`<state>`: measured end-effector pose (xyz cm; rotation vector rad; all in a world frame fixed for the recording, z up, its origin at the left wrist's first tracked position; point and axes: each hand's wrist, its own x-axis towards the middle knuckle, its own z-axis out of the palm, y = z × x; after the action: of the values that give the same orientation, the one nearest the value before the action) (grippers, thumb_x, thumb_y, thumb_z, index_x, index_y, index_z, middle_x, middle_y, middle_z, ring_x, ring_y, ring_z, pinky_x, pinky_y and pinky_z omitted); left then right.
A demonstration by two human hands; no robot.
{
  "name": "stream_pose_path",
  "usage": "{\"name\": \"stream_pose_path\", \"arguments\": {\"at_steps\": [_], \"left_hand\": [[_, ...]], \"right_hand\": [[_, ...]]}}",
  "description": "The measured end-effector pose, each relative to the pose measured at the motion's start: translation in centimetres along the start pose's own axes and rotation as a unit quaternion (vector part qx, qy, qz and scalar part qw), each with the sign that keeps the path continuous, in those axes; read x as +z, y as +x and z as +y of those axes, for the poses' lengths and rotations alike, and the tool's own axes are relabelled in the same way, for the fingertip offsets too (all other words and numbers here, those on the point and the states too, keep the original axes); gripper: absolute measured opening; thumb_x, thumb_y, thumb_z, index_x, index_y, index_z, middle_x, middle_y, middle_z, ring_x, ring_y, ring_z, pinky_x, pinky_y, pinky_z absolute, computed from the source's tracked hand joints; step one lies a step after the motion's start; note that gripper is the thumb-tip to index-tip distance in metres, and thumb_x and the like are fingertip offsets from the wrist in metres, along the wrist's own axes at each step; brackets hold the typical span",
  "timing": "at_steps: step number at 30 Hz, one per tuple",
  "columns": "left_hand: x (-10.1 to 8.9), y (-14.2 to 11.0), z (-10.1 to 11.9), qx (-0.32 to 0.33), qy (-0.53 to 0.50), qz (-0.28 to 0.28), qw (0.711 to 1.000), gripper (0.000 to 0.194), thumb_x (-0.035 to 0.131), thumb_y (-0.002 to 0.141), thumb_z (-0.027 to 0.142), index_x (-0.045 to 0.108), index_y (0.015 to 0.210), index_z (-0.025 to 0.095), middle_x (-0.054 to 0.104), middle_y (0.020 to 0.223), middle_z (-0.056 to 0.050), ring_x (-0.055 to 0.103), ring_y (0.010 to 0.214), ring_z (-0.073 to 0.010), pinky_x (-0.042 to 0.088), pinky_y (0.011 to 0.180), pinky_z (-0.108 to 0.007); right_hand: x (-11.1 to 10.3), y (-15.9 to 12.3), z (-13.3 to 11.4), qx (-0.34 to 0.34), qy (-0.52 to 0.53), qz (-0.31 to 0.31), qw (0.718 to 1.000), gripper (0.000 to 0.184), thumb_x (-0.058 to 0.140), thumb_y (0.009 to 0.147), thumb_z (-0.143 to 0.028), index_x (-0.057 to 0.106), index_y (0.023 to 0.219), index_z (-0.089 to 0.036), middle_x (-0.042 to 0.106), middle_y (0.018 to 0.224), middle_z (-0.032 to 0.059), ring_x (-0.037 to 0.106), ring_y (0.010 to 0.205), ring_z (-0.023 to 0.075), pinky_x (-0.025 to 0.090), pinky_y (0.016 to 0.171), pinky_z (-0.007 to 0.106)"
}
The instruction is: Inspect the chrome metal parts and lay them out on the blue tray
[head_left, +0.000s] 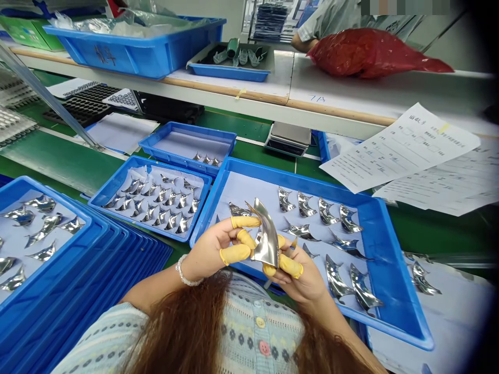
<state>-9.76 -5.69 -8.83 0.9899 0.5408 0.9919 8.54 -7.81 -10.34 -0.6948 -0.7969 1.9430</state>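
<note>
A shiny curved metal piece (265,236) with pointed tips is held up between both hands, in front of my chest. My left hand (222,244), in yellow finger cots, grips its left side with thumb and fingers. At the lower right end, my right hand (294,267) pinches the same piece, also in yellow finger cots. Below and behind them lies a large blue tray (405,291) lined with white paper. Similar metal pieces (337,278) rest in it in loose rows. Part of the tray is hidden by my hands.
Left of it, a smaller blue tray (102,193) holds many like pieces, and another tray (88,228) tops a stack. Beyond are a third tray (156,143), a scale (290,136) and hanging papers (401,148). A shelf (331,106) carries a blue bin (136,54) and a red bag (366,54); a person's arm (306,39) shows behind.
</note>
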Motion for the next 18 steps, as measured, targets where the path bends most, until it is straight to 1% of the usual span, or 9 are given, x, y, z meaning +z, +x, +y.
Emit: {"name": "stream_pose_path", "arguments": {"at_steps": [2,4,6,9,11,14,18], "left_hand": [[0.0,-0.1,0.1,0.011,0.019,-0.005,1.0,0.049,0.075,0.07,0.029,0.06,0.115,0.019,0.055,0.071,0.0,0.05,0.064,-0.0088,0.042,0.062,-0.021],[0.0,0.0,0.1,0.02,0.033,-0.003,0.999,0.047,0.075,0.069,0.028,0.06,0.113,0.02,0.056,0.072,0.001,0.05,0.064,-0.0085,0.042,0.062,-0.021],[0.0,0.0,0.0,0.028,0.034,0.0,0.999,0.041,0.073,0.071,0.027,0.062,0.11,0.019,0.056,0.072,0.001,0.049,0.064,-0.0084,0.042,0.063,-0.021],[0.1,0.0,0.1,0.038,0.043,0.006,0.998,0.031,0.072,0.073,0.029,0.065,0.101,0.018,0.057,0.074,0.0,0.05,0.068,-0.0095,0.042,0.065,-0.022],[0.2,-0.1,0.1,0.042,0.061,0.013,0.997,0.027,0.073,0.072,0.032,0.066,0.093,0.016,0.059,0.077,-0.002,0.051,0.071,-0.0109,0.041,0.067,-0.023],[0.2,-0.1,0.4,0.04,0.09,0.019,0.995,0.024,0.072,0.072,0.034,0.066,0.085,0.015,0.06,0.079,-0.003,0.051,0.072,-0.0117,0.041,0.068,-0.024],[0.1,0.1,0.7,0.024,0.122,0.01,0.992,0.025,0.065,0.078,0.039,0.062,0.081,0.015,0.057,0.076,-0.002,0.05,0.069,-0.0116,0.042,0.067,-0.024]], "right_hand": [[0.2,-0.1,-0.2,-0.018,-0.027,0.014,0.999,0.034,0.079,0.064,-0.042,0.056,0.071,-0.018,0.036,0.045,-0.0095,0.019,0.036,0.0022,0.018,0.037,0.017],[0.4,-0.2,-0.4,-0.036,-0.057,0.025,0.997,0.034,0.08,0.062,-0.043,0.058,0.07,-0.018,0.041,0.046,-0.0073,0.027,0.037,0.0041,0.022,0.038,0.017],[0.3,-0.4,-0.6,-0.056,-0.092,0.034,0.994,0.032,0.08,0.062,-0.042,0.061,0.071,-0.018,0.048,0.05,-0.0046,0.038,0.04,0.0066,0.028,0.039,0.018],[-0.2,-0.7,-0.7,-0.085,-0.146,0.027,0.985,0.028,0.079,0.066,-0.041,0.065,0.074,-0.019,0.057,0.056,-0.0012,0.05,0.049,0.0108,0.039,0.047,0.022],[-0.6,-1.0,-0.7,-0.099,-0.183,0.019,0.978,0.024,0.076,0.07,-0.041,0.066,0.074,-0.019,0.063,0.061,0.0009,0.053,0.054,0.0122,0.043,0.052,0.023],[-1.0,-1.3,-0.7,-0.113,-0.231,0.012,0.966,0.021,0.073,0.074,-0.039,0.067,0.075,-0.02,0.067,0.068,0.0023,0.055,0.059,0.0126,0.044,0.057,0.024],[-0.8,-1.4,-1.0,-0.111,-0.243,0.002,0.964,0.02,0.071,0.076,-0.039,0.066,0.076,-0.019,0.067,0.067,0.0024,0.058,0.061,0.0142,0.045,0.058,0.025]]}}
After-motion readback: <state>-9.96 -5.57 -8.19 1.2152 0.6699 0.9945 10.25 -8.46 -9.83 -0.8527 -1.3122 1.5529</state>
